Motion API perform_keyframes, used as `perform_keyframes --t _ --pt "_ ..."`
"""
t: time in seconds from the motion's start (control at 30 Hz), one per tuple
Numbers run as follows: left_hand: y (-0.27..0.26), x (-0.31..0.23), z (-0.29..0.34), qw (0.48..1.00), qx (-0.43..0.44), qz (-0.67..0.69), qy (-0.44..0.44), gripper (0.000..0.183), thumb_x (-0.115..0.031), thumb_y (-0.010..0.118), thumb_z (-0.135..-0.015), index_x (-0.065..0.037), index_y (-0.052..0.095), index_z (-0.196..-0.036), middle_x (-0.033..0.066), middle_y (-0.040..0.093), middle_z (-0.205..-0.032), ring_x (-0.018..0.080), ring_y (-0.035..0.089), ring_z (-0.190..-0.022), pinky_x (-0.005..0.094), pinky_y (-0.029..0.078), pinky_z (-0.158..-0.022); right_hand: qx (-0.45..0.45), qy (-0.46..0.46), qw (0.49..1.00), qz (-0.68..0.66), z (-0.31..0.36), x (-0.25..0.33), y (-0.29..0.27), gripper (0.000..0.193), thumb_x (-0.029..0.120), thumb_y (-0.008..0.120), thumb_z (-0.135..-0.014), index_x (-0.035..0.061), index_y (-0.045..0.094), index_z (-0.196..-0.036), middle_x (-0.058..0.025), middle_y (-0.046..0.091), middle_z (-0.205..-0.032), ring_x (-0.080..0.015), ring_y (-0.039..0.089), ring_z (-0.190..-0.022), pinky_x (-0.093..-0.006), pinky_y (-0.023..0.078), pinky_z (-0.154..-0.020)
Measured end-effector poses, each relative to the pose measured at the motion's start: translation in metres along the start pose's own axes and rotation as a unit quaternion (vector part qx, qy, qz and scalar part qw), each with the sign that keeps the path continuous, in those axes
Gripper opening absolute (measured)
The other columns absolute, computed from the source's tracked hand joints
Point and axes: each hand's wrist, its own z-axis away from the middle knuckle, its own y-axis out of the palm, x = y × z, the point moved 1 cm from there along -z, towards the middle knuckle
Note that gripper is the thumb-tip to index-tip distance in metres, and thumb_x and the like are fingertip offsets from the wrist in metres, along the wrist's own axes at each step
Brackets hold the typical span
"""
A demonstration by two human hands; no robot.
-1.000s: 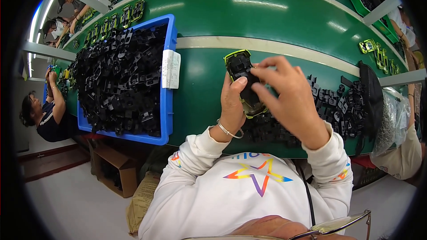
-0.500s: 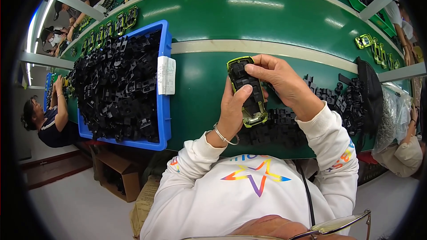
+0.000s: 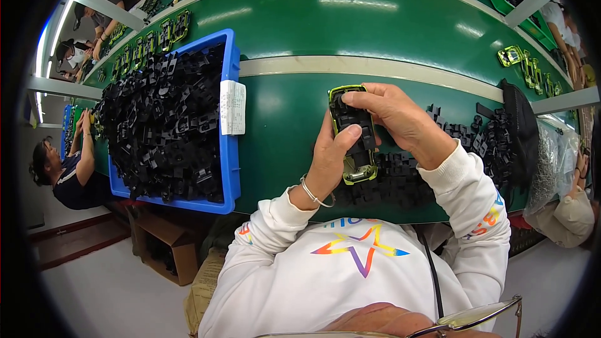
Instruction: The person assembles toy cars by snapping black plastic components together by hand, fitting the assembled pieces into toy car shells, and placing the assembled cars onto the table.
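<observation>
Above the near strip of the bench, both hands hold a lime-green toy car shell (image 3: 360, 177), its hollow side facing up. A black plastic insert (image 3: 361, 155) sits inside it. My left hand (image 3: 329, 158) is wrapped around the shell's left side, its thumb lying on the insert. From the right, my right hand (image 3: 400, 117) grips the far end, thumb pressed on the insert there. Its other fingers are partly hidden behind the shell. Loose black plastic parts (image 3: 400, 178) lie under and beside the hands.
A blue crate (image 3: 230, 169) heaped with black parts (image 3: 166, 125) stands at the left. Green car shells (image 3: 150, 44) line the bench beyond it, with others (image 3: 532, 72) far right. A black bag (image 3: 519, 131) lies right. A co-worker (image 3: 69, 163) sits at the left.
The shell and both hands have shifted slightly right and toward me. Both thumbs stay on the insert. Another person's hand has come into view at the far upper left.
</observation>
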Motion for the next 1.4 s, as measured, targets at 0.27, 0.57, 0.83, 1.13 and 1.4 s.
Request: perform_keyframes --t 0.27,0.57,0.83,1.13,1.4 --pt "-0.006 0.002 0.001 1.000 0.011 -0.015 0.014 0.045 -0.016 0.055 -0.094 -0.004 0.036 -0.132 0.0103 0.058 -0.107 0.0182 0.064 -0.085 0.0326 0.057 -0.075 -0.021 0.023 0.999 0.004 -0.004 -0.002 0.004 0.022 0.030 0.066 -0.090 0.0079 0.063 -0.092 0.0010 0.061 -0.077 -0.0066 0.054 -0.060 -0.0232 0.037 -0.042" --pt "-0.010 0.001 0.000 0.999 -0.010 -0.033 -0.013 0.043 -0.017 0.054 -0.094 -0.003 0.036 -0.132 0.0118 0.058 -0.109 0.0199 0.066 -0.087 0.0335 0.058 -0.076 -0.019 0.057 0.998 0.008 -0.016 -0.007 0.001 0.023 0.032 0.066 -0.090 0.0093 0.064 -0.093 0.0025 0.060 -0.076 -0.0065 0.051 -0.058 -0.0227 0.037 -0.043" --pt "-0.005 -0.020 -0.012 0.999 0.011 0.006 0.039 0.045 -0.015 0.051 -0.092 -0.003 0.037 -0.132 0.0181 0.059 -0.116 0.0292 0.066 -0.099 0.0398 0.057 -0.086 0.082 -0.054 0.988 -0.117 0.000 0.000 -0.013 0.033 0.033 0.060 -0.097 0.0036 0.062 -0.111 0.0015 0.061 -0.086 -0.0069 0.050 -0.069 -0.0232 0.042 -0.059" --pt "0.008 -0.016 -0.003 0.999 0.015 -0.025 0.014 0.054 -0.015 0.051 -0.092 -0.006 0.030 -0.142 0.0180 0.058 -0.117 0.0278 0.065 -0.102 0.0379 0.055 -0.087 0.036 -0.053 0.997 -0.037 0.010 0.004 -0.017 0.030 0.030 0.066 -0.093 0.0037 0.065 -0.108 0.0032 0.061 -0.080 -0.0056 0.050 -0.065 -0.0217 0.041 -0.056" --pt "0.008 -0.011 -0.002 0.996 0.046 -0.073 0.017 0.049 -0.015 0.051 -0.096 -0.004 0.031 -0.139 0.0163 0.058 -0.118 0.0261 0.067 -0.099 0.0367 0.056 -0.086 -0.030 -0.049 0.998 0.001 0.014 0.005 -0.010 0.024 0.029 0.067 -0.091 0.0049 0.065 -0.093 0.0028 0.057 -0.072 -0.0049 0.049 -0.059 -0.0219 0.034 -0.044"
